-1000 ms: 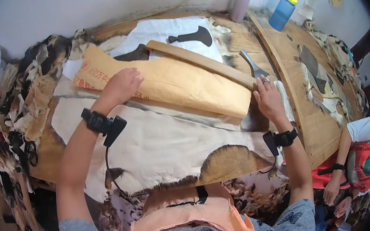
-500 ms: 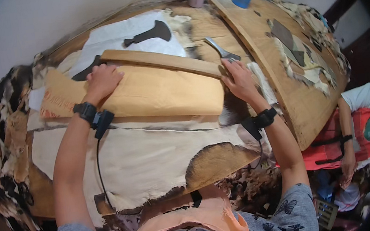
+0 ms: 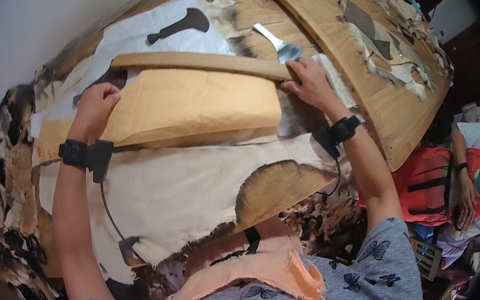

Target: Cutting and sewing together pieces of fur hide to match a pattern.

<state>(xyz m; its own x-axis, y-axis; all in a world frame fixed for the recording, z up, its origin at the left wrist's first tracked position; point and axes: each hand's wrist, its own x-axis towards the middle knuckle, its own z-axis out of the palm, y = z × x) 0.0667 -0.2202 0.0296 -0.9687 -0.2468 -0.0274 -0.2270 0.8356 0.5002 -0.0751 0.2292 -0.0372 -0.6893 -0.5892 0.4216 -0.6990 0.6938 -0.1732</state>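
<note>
Leftward along the paper (image 3: 198, 104), the left hand (image 3: 93, 111) has moved off from the strip (image 3: 199, 62). Its fingers are curled; whether they pinch anything cannot be told. The right hand (image 3: 312, 86) grasps the strip's right end, the scraper (image 3: 278, 44) just beyond its fingers. Between both hands' fingers lies the paper. Setting the strip along it seems the step; the next move probably calls for a steady right grip.
</note>
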